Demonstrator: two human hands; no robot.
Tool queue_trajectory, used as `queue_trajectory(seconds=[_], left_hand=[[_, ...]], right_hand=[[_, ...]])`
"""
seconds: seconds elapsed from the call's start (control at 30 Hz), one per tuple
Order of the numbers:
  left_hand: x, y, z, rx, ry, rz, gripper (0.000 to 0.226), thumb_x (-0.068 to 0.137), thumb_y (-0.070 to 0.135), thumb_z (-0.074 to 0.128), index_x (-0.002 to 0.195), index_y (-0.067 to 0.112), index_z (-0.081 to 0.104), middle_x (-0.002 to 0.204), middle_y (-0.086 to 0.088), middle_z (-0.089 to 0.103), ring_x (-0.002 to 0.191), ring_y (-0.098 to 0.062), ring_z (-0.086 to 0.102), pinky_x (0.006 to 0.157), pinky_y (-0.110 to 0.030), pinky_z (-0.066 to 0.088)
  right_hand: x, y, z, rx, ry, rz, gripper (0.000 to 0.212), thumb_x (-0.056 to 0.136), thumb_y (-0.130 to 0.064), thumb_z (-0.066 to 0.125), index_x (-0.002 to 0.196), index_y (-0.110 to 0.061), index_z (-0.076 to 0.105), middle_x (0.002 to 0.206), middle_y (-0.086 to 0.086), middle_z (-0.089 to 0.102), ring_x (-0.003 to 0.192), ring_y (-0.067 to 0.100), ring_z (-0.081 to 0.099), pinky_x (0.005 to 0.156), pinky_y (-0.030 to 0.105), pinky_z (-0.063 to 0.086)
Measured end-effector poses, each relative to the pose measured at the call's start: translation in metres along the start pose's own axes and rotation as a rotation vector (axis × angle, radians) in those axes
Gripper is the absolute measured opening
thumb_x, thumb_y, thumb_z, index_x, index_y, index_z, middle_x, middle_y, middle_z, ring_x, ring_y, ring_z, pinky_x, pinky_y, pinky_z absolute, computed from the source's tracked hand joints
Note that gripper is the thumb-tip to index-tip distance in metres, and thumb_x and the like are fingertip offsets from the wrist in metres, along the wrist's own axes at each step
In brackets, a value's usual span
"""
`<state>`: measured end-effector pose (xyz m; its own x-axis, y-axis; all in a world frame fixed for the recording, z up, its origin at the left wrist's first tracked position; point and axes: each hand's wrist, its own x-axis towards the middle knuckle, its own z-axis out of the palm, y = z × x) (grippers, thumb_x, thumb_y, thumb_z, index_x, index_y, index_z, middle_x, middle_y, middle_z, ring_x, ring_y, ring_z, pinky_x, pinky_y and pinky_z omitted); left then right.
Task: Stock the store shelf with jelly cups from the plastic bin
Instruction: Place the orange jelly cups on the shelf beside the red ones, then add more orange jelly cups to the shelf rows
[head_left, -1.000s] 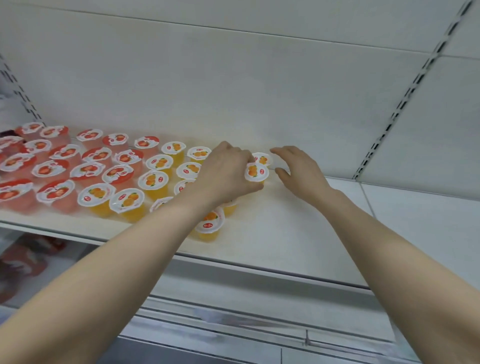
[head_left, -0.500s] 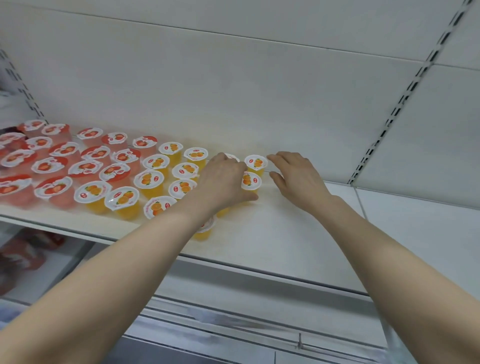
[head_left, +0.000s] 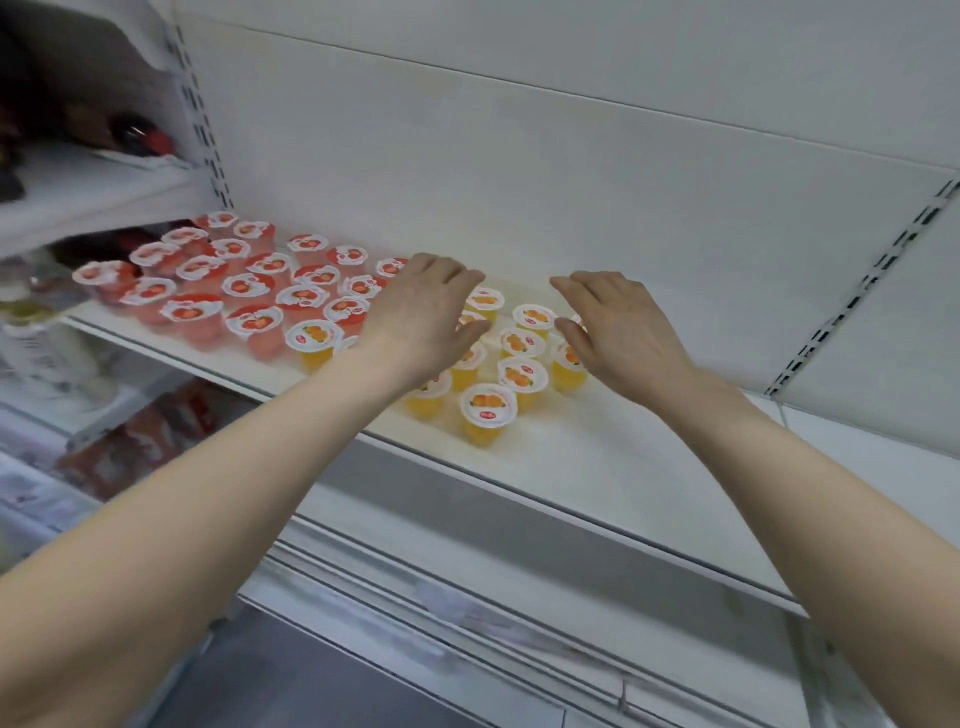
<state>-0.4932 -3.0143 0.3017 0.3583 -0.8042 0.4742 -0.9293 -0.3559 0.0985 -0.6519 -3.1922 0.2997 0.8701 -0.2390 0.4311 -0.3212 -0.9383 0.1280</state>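
Both hands hold nothing: the left hand (head_left: 421, 319) and right hand (head_left: 623, 330) are spread, fingers relaxed, over the orange cups (head_left: 488, 408) at mid-shelf, just right of the red cups (head_left: 249, 318). Nudging the loose cluster gently into rows, lids level, seems best. The white shelf (head_left: 613, 457) has bare room to the right; the bin is out of view.

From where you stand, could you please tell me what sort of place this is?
Most likely a shop: a white shelf with slotted uprights, stocked with rows of sealed red jelly cups and orange jelly cups.
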Motion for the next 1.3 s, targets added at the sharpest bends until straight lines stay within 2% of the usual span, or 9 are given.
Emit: queue_trajectory(seconds=[0.23,0.33,0.53,0.77,0.93,1.17,1.3], left_hand=[[-0.081,-0.087,-0.051,0.116,0.142,-0.037,0.050,0.087,0.038,0.065,0.126,0.008,0.060,0.117,-0.013,0.063,0.111,-0.034,0.053,0.098,-0.041,0.040],[-0.129,-0.135,-0.075,0.156,0.153,-0.086,0.048,0.088,0.037,0.063,0.125,0.008,0.060,0.117,-0.013,0.062,0.110,-0.034,0.053,0.098,-0.039,0.037],[-0.239,-0.228,-0.120,0.177,0.110,-0.206,0.050,0.090,0.038,0.061,0.131,0.010,0.056,0.124,-0.010,0.059,0.116,-0.031,0.049,0.100,-0.040,0.039],[-0.364,-0.320,-0.153,0.209,0.080,-0.358,0.047,0.086,0.032,0.067,0.125,0.006,0.061,0.116,-0.012,0.063,0.106,-0.033,0.055,0.094,-0.040,0.042],[-0.446,-0.366,-0.148,0.192,0.049,-0.524,0.045,0.086,0.031,0.068,0.125,0.008,0.061,0.114,-0.010,0.064,0.107,-0.033,0.056,0.094,-0.036,0.039],[-0.540,-0.414,-0.131,0.108,-0.022,-0.853,0.042,0.091,0.031,0.063,0.129,0.015,0.059,0.122,-0.005,0.061,0.116,-0.029,0.051,0.095,-0.040,0.044],[-0.563,-0.448,-0.122,0.105,-0.026,-0.990,0.040,0.091,0.030,0.064,0.128,0.014,0.060,0.121,-0.006,0.062,0.113,-0.031,0.052,0.092,-0.042,0.046]], right_hand=[[0.038,-0.114,-0.015,0.024,0.044,-0.167,0.052,0.094,-0.037,0.039,0.133,-0.007,0.055,0.125,0.014,0.061,0.114,0.037,0.056,0.093,0.045,0.043],[0.053,-0.181,-0.014,0.030,0.075,-0.241,0.051,0.094,-0.038,0.040,0.133,-0.009,0.055,0.125,0.013,0.061,0.113,0.036,0.057,0.094,0.046,0.045],[0.069,-0.327,0.006,0.079,0.092,-0.342,0.049,0.095,-0.037,0.041,0.133,-0.009,0.054,0.125,0.011,0.061,0.112,0.035,0.056,0.091,0.046,0.045],[0.075,-0.481,0.034,0.204,0.098,-0.499,0.050,0.094,-0.037,0.040,0.131,-0.007,0.054,0.124,0.012,0.060,0.112,0.034,0.055,0.091,0.045,0.044],[0.080,-0.569,0.060,0.289,0.087,-0.632,0.043,0.093,-0.032,0.050,0.129,-0.009,0.056,0.120,0.010,0.061,0.108,0.032,0.056,0.090,0.042,0.043],[0.102,-0.667,0.125,0.389,-0.084,-0.797,0.046,0.092,-0.038,0.046,0.126,-0.010,0.061,0.116,0.008,0.064,0.105,0.032,0.061,0.088,0.042,0.049],[0.127,-0.722,0.167,0.440,-0.189,-0.861,0.048,0.090,-0.038,0.047,0.125,-0.009,0.062,0.115,0.009,0.065,0.100,0.032,0.063,0.085,0.041,0.050]])
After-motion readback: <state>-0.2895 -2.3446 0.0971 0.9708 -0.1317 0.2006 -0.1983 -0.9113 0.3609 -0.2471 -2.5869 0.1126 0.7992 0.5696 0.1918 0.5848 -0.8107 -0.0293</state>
